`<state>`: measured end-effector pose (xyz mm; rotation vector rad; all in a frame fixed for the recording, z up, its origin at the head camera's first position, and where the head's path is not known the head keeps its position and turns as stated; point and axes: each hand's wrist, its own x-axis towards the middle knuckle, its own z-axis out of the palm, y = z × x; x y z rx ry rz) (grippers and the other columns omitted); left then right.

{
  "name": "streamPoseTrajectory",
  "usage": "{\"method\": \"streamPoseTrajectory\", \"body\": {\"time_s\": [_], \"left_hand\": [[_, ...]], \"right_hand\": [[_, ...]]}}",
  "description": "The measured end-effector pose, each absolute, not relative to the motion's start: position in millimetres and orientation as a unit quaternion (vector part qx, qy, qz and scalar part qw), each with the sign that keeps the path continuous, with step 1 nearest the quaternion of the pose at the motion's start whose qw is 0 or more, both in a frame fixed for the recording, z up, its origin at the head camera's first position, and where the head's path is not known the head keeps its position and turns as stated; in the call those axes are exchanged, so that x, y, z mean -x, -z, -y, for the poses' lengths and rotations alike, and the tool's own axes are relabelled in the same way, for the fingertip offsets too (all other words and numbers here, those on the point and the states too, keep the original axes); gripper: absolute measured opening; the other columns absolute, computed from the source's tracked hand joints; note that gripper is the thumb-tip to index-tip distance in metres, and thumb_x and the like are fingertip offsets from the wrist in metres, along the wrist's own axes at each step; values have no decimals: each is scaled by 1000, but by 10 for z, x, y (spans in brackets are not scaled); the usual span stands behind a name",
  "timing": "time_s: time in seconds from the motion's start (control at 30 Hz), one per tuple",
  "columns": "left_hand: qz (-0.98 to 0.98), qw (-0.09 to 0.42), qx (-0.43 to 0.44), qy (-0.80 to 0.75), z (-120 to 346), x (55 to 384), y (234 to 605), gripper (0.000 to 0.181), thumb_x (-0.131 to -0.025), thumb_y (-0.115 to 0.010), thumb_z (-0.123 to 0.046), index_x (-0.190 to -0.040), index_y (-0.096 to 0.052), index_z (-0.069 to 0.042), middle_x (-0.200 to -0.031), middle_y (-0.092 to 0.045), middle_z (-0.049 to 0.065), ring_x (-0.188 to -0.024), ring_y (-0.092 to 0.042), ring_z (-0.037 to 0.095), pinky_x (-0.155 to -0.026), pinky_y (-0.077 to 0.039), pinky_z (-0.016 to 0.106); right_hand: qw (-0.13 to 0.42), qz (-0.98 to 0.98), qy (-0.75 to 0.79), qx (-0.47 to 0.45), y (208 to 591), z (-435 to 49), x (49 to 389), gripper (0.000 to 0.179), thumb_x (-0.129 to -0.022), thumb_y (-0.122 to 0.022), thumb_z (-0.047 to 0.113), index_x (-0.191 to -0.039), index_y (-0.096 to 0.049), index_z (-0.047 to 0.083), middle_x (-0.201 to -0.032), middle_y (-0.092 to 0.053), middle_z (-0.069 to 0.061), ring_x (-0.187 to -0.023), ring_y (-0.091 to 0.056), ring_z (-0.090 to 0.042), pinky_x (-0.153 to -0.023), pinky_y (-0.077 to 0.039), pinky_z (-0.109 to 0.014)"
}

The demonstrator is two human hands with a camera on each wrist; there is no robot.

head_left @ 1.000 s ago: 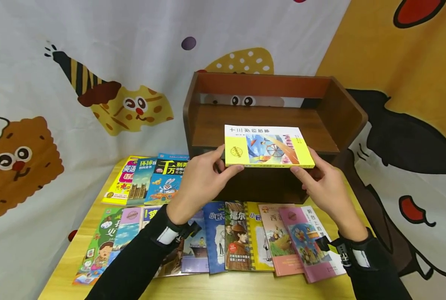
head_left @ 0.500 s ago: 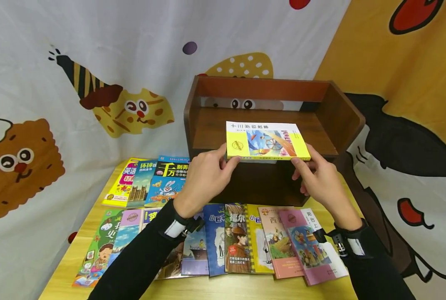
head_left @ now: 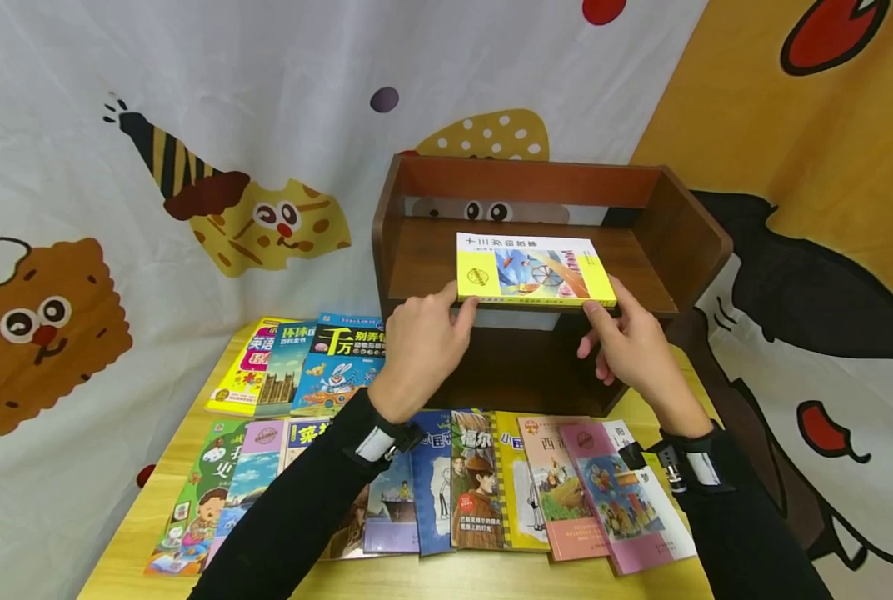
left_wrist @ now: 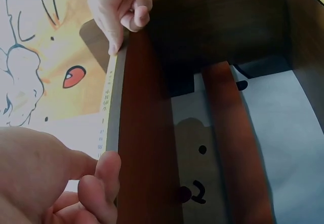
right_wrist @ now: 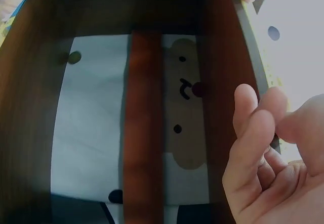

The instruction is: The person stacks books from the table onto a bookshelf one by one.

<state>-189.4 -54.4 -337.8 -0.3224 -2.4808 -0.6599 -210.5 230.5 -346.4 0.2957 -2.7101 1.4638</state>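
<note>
A book point(head_left: 536, 265) with a yellow and white cover lies face up over the front of the upper board of a dark brown wooden shelf point(head_left: 426, 250). Its spine faces me, close to the board's front edge. My left hand point(head_left: 424, 350) pinches the near left corner, thumb at the spine. At the near right corner, my right hand point(head_left: 634, 354) holds it likewise, the other fingers loosely curled below. In the left wrist view the spine point(left_wrist: 105, 107) runs along the board's edge between both hands. The right wrist view shows the right fingertips point(right_wrist: 245, 100) at the underside of the board.
A row of overlapping books point(head_left: 476, 492) spreads across the wooden table point(head_left: 386, 579) before the shelf. Several more books point(head_left: 334, 367) lie left of the shelf. Behind hangs a white and orange cartoon cloth point(head_left: 266, 100). The shelf's side walls flank the upper board.
Both hands have moved away from me with the book, which now lies farther in over the upper board. More fingers of the right hand show below it.
</note>
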Motion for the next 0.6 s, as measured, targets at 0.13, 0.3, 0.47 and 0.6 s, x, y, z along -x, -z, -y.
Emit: {"method": "streamPoseTrajectory", "body": {"time_s": [0.13,0.3,0.47,0.6], "left_hand": [[922,284,108,239,512,1930,3383,42,-95,-45,-42,-118,-64,-12,-42,-37,-2,-30,-30,13,-29,-18,26],[917,297,105,243,497,1972,3406,41,-96,-44,-40,-115,-65,-11,-42,-36,-2,-29,-28,14,-29,-17,26],[916,298,104,247,489,1971,3406,42,-96,-43,-41,-115,-64,-10,-43,-39,-4,-30,-30,12,-29,-19,26],[906,291,127,279,513,1810,3417,46,-96,-44,-43,-126,-58,-11,-43,-39,-6,-29,-28,10,-29,-18,27]], "right_hand": [[7,866,-495,-72,3432,-2277,2124,60,-91,-48,53,-144,-23,42,-70,-66,-17,-41,-52,-37,-36,-49,-46],[0,853,-519,-55,3457,-2253,2185,62,-89,-48,57,-143,-21,46,-72,-67,-20,-42,-52,-40,-38,-50,-49],[7,843,-536,-51,3466,-2251,2175,61,-89,-48,56,-143,-20,47,-73,-66,-21,-43,-53,-40,-39,-50,-47],[22,830,-553,-69,3513,-2280,2089,62,-91,-50,51,-145,-21,43,-74,-65,-21,-44,-52,-39,-40,-51,-45]]}}
